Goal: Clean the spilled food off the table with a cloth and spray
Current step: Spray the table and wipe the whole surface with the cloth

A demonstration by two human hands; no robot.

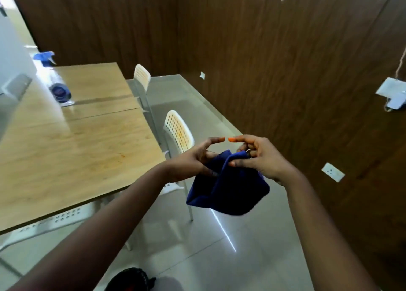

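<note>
Both hands raised over the floor, off the right edge of the table. Dark blue cloth bunched and hanging between them, clear of the table. Left hand pinching the cloth's left fold, forefinger extended. Right hand pinching the upper edge between thumb and curled fingers, forefinger pointing left, almost tip to tip with the other. Spray bottle standing at the far left of the table, well apart from the hands. Faint orange smear near the table's right edge. Two white chairs beside the table
</note>
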